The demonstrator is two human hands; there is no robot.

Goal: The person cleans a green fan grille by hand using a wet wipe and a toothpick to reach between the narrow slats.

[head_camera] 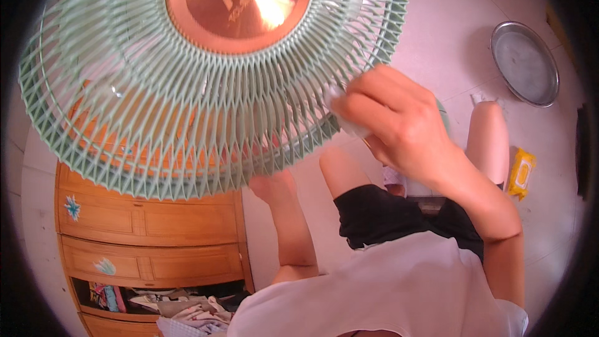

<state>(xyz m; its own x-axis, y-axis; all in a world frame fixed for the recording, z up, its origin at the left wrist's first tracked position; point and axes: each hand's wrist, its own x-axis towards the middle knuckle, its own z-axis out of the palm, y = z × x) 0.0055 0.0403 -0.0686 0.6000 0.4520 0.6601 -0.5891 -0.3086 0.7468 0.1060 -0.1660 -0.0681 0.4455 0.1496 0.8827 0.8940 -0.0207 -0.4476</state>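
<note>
A round electric fan head with a pale green plastic grille [224, 117] and a copper-coloured centre badge [241, 0] fills the upper left of the view. My right hand [388, 112] pinches a white wipe or cloth [344, 107] against the grille's lower right rim; the fingers are slightly blurred. Below the fan's lower edge, my left hand [273, 185] is raised to the rim, its fingers partly hidden behind the grille. Whether it grips the rim cannot be told.
A round metal basin [525, 63] with cloudy water rests on the tiled floor at the right. Nearer my leg lies a yellow wipes pack [522, 174]. A wooden chest of drawers [187, 222] stands at the left, its lower drawer open with clothes [196, 311] spilling out.
</note>
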